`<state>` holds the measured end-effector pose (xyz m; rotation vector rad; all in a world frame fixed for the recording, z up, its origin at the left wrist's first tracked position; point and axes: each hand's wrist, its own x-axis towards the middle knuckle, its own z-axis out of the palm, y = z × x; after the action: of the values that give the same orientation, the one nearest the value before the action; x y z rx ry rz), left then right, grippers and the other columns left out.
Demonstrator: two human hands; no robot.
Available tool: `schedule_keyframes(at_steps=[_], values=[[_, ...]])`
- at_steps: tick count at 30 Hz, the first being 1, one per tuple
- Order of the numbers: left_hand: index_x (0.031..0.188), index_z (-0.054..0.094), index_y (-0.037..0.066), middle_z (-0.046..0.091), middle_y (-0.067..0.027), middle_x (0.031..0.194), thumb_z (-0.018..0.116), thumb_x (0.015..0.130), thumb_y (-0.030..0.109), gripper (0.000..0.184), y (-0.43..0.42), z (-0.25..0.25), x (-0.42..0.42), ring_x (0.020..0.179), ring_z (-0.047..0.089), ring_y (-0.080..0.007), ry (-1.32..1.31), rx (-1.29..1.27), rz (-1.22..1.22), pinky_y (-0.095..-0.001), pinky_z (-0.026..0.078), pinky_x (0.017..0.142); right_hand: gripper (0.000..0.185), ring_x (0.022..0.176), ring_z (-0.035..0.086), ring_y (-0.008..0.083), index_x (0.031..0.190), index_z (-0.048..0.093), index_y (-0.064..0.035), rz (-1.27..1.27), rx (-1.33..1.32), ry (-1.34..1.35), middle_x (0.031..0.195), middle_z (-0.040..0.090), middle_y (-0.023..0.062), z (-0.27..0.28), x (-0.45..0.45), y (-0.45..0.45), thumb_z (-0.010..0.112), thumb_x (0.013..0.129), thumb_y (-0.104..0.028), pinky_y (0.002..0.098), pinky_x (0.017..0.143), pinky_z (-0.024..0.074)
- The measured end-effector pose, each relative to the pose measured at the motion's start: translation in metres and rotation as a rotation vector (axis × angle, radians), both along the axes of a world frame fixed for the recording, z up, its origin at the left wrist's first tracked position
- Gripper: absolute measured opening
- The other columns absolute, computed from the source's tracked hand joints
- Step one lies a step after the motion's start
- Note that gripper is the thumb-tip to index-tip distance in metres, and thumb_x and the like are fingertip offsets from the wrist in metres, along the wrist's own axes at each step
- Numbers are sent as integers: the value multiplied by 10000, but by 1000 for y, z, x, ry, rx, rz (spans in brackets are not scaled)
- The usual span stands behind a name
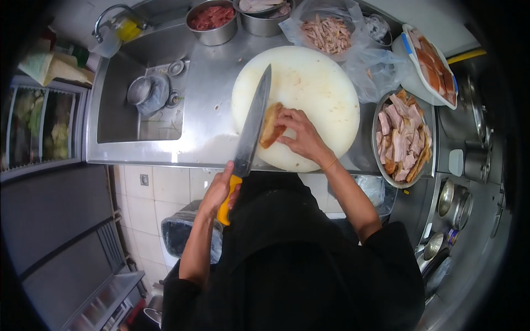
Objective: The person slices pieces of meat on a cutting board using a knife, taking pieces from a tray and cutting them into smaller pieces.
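Note:
My left hand (pixel 220 191) is closed round the yellow handle of a large knife (pixel 255 118), whose long blade points up and slightly right over the left part of a round white cutting board (pixel 326 94). Just right of the blade lies a browned piece of meat (pixel 269 127). The fingers of my right hand (pixel 301 132) grip its right side and press it on the board. Right of the board stands a metal bowl (pixel 377 157) heaped with cut strips of cooked meat (pixel 406 132).
Behind the board are a pot of red meat (pixel 212 21), a pot of pale meat (pixel 265 22) and a bag of thin strips (pixel 326 34). A white tub (pixel 433 94) holds browned meat at the right. A sink (pixel 118 110) is at the left.

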<state>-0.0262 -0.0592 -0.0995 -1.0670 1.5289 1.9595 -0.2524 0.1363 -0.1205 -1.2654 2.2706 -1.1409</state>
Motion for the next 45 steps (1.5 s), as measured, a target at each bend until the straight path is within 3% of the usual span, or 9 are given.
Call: schedule_keyframes(at_steps=[3, 9, 12, 15, 18, 21, 24, 37, 45], values=[[751, 519, 42, 424, -8, 498, 363, 999, 745, 761, -1, -4, -12, 367, 436, -130, -5, 10, 1, -276, 384, 370, 479, 1181, 575, 306, 1244, 660, -72, -154, -83, 81, 1279, 610, 104, -8, 0, 0, 819, 792, -59, 390, 979, 511], [747, 504, 49, 405, -2, 498, 353, 1016, 722, 740, -3, 36, -15, 351, 408, -128, -111, 39, -60, -275, 354, 358, 478, 956, 653, 239, 1254, 666, -33, -258, 70, -35, 1179, 638, 138, -9, -19, -4, 815, 800, -37, 325, 764, 556], [743, 504, 53, 402, 6, 496, 359, 1013, 723, 737, -8, 40, -4, 349, 406, -122, -164, 42, -70, -270, 357, 358, 449, 987, 623, 303, 1243, 662, -23, -279, 159, -179, 1110, 627, 150, 4, -15, -10, 785, 812, -35, 383, 850, 538], [755, 510, 63, 416, 9, 493, 371, 994, 747, 738, -13, 42, 7, 343, 423, -118, -212, 44, -92, -255, 383, 366, 431, 911, 630, 281, 1224, 667, -3, -300, 122, -179, 1060, 630, 140, 4, -10, -11, 780, 808, -14, 374, 851, 533], [770, 511, 67, 420, 8, 496, 375, 987, 757, 736, -17, 44, 16, 340, 424, -117, -225, 63, -110, -252, 391, 363, 456, 981, 622, 287, 1231, 669, -26, -308, 109, -257, 1093, 625, 134, -2, -12, -9, 799, 798, -84, 383, 884, 526], [775, 507, 68, 411, 5, 501, 377, 988, 756, 732, -21, 44, 27, 338, 411, -119, -176, 76, -36, -257, 384, 353, 615, 1121, 572, 348, 1255, 644, -21, -247, 77, 154, 1216, 579, 178, -5, 9, -11, 860, 717, -227, 433, 946, 509], [767, 510, 68, 407, 5, 503, 363, 1000, 743, 729, -25, 41, 37, 355, 417, -114, -151, 51, 93, -255, 387, 363, 795, 1230, 481, 402, 1291, 590, -16, -241, 123, 221, 1322, 500, 201, 1, 47, -26, 891, 626, -332, 468, 1050, 448], [771, 514, 75, 431, -13, 504, 309, 1018, 734, 733, -12, 16, 36, 365, 441, -129, -59, 5, 197, -269, 406, 379, 768, 1135, 515, 381, 1263, 528, -29, -261, 222, 284, 1268, 517, 202, -5, 71, -31, 804, 581, -248, 463, 940, 433], [773, 513, 85, 417, -3, 497, 307, 1014, 738, 726, -7, 20, 21, 347, 421, -123, -16, -17, 193, -268, 404, 370, 609, 1117, 519, 363, 1215, 578, -26, -196, 94, 360, 1146, 564, 175, -19, 83, -22, 765, 672, -228, 468, 879, 420]])
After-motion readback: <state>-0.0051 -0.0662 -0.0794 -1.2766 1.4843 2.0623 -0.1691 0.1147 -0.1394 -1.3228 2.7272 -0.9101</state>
